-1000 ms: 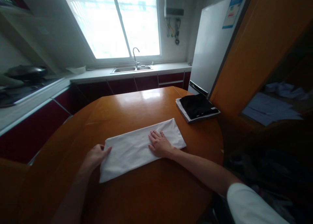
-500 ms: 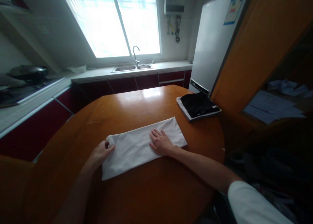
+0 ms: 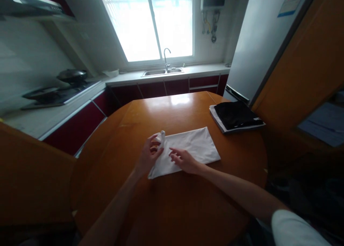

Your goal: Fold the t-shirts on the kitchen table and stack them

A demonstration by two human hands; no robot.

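A folded white cloth (image 3: 195,144) lies on the round wooden table (image 3: 172,210) in front of me; I cannot tell what garment it is, if any. Its left end is raised and bunched, with the fingers of my left hand (image 3: 150,152) closed round it. My right hand (image 3: 185,160) is over the near middle of the cloth, holding nothing. Its index finger is stretched out and the other fingers are loosely bent. Whether these fingertips touch the fabric I cannot tell.
On the table's right side lies a stack of folded black clothing (image 3: 236,115) over white cloth. Beyond the table are a counter with a sink (image 3: 156,72), a stove with a pan (image 3: 72,75) at the left, and a fridge (image 3: 258,42) at the right.
My left hand has drawn the cloth's left end up and inward. My right hand has come off its flat press and moved left across the cloth. The view has turned left.
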